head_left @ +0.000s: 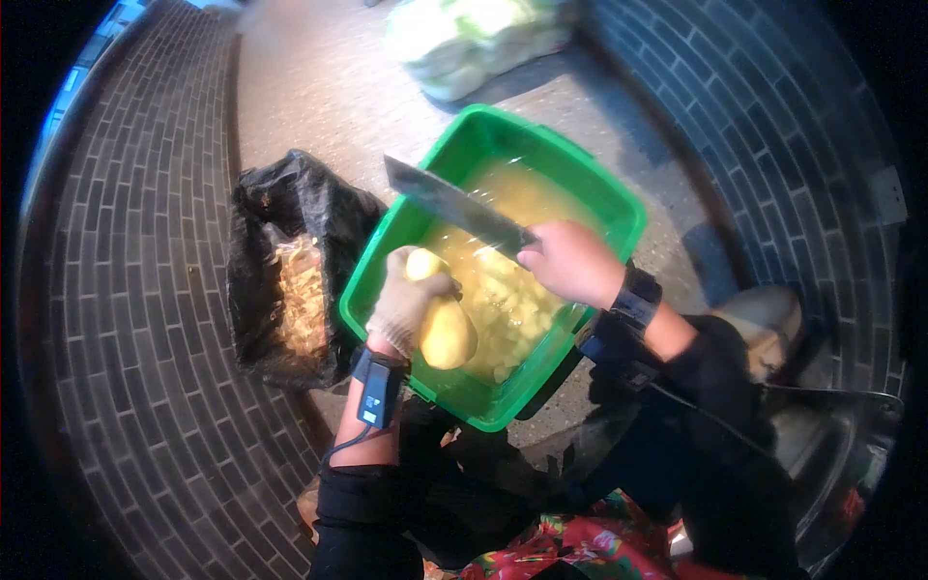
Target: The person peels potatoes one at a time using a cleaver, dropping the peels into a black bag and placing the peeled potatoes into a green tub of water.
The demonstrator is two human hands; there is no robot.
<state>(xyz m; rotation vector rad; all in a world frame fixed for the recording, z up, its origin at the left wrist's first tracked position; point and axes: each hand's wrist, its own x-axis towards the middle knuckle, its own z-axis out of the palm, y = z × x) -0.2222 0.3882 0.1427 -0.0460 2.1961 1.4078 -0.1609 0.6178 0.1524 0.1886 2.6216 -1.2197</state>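
A peeled potato [448, 333] is gripped in my left hand [399, 300], which wears a light knitted glove; its pale top shows above the fingers. My right hand [572, 261] is bare and closed round the handle of a cleaver [454, 205]. The wide blade points up and left, above the water. Both hands are over a green plastic tub [503, 418]. In its cloudy water lie many pale potato pieces [507, 309]. Blade and potato are apart.
Left of the tub stands a black plastic bag [261, 333] with peelings [302, 300] inside. A plastic-wrapped pale green bundle [474, 48] lies on the floor beyond. Brick walls [145, 242] rise on both sides. A shoe [764, 324] is at the right.
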